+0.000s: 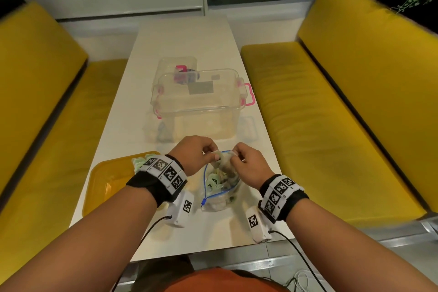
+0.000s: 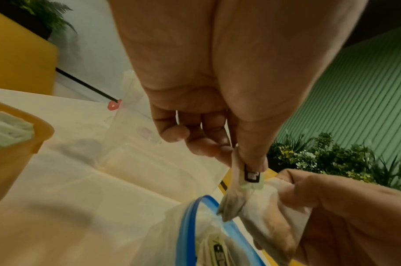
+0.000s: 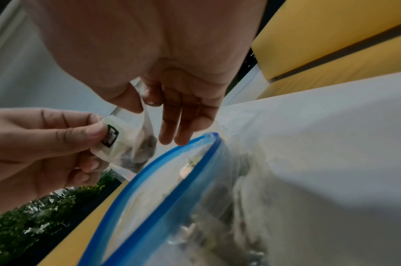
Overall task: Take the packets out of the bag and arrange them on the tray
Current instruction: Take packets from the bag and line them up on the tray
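Note:
A clear zip bag (image 1: 214, 193) with a blue zipper rim (image 3: 172, 180) lies on the white table (image 1: 184, 40) near its front edge, its mouth open, with several small packets inside. Just above the mouth, both hands hold one small pale packet (image 1: 224, 157) with a black label (image 2: 251, 175). My left hand (image 1: 214, 155) pinches its labelled end between thumb and fingers (image 3: 87, 133). My right hand (image 1: 234, 155) pinches the clear film at the other end (image 3: 147, 109). The yellow tray (image 1: 106, 180) lies to the left of the bag, with pale green packets (image 1: 138, 162) at its far edge, partly hidden by my left wrist.
A clear lidded box with pink latches (image 1: 196, 102) stands mid-table beyond the hands, a smaller clear box (image 1: 177, 66) behind it. Yellow benches (image 1: 331, 114) flank the table on both sides. Wrist-camera cables (image 1: 296, 251) hang over the front edge.

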`<state>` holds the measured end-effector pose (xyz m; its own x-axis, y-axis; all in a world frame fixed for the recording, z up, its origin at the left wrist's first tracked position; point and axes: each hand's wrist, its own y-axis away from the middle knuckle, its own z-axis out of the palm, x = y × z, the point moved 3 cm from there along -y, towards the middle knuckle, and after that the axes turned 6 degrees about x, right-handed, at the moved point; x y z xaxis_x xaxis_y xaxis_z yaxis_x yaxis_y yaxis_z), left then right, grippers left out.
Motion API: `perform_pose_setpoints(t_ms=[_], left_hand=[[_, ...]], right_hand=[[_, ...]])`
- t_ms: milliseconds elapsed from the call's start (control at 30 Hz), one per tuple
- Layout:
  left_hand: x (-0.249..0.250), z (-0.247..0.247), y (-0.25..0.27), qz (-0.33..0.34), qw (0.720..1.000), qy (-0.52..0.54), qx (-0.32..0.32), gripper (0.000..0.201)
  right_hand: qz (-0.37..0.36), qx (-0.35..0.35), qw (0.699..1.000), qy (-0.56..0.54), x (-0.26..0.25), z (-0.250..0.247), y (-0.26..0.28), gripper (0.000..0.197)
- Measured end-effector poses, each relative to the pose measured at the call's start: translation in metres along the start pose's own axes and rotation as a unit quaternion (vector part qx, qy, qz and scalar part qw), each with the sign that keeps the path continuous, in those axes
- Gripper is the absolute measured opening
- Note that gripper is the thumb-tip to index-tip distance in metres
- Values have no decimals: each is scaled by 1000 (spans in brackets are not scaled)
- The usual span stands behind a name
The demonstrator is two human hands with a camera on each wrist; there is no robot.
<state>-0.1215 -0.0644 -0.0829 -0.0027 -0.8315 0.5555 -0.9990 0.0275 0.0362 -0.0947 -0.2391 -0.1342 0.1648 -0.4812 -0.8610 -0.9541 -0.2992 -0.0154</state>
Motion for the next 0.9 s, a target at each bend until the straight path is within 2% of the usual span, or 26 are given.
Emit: perform_pose_setpoints(t_ms=[233,400,500,600,633,733,900], left_hand=[[-7,-26,5,-45,997,2,61,8],[-11,-51,16,-36,996,-4,79,6],[-13,-64,22,-29,996,-39,73,6],[-15,-77,29,-25,996,-52,69,10],[-15,-80,31,-24,996,-44,70,11],[-18,-94,39,-23,995,-43,85,9],[-37,-111,48,-38,995,-63,71,6]], right_hand=[[9,13,999,-48,-14,6,-9,23],[5,14,998,-63,-29,15,-13,19],[-22,-26,995,-89,-42,23,-17,15],[-57,-122,983,-125,-66,38,-17,30],[-74,-140,980,-120,-72,43,-17,30],[-90,-142,979,-112,-86,63,-23,12],[-101,-162,976,-109,-99,89,-29,11]])
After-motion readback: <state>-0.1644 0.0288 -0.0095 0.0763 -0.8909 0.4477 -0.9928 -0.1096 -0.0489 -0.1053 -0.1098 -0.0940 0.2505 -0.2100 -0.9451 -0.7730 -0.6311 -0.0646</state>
